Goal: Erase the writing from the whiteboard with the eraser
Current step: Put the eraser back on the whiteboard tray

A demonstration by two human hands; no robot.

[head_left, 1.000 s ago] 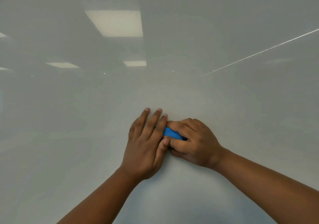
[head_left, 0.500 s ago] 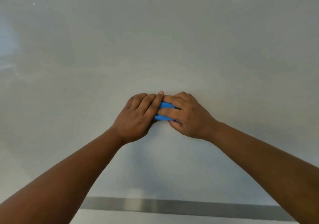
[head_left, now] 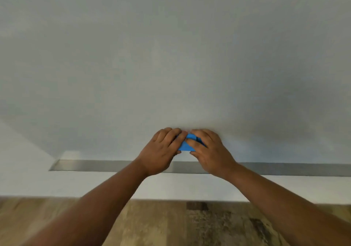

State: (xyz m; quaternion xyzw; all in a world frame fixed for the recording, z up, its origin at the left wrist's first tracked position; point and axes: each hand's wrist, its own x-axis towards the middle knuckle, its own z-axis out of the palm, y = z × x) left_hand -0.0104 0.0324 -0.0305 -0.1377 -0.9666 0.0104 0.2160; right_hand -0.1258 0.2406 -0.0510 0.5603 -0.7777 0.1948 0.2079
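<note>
Nearest you is the wood-grain floor [head_left: 171,225], then your two forearms reaching forward and converging. Your left hand [head_left: 161,151] and right hand [head_left: 210,151] meet on the blue eraser [head_left: 187,143], each clamped over one end with fingers curled on top, so only its middle shows between them. Neither hand is nearer; they share it evenly. The eraser's long axis runs left to right, roughly level and parallel to the grey metal strip [head_left: 95,165] just below your hands (it looks like the board's lower rail). It is pressed flat against the whiteboard [head_left: 171,56], low on the surface, close above that strip. Beyond it the board stretches up and away, and I can see no writing on it, though the picture is soft. Any next stroke would have to go sideways or upward, since there is little board left below.
</note>
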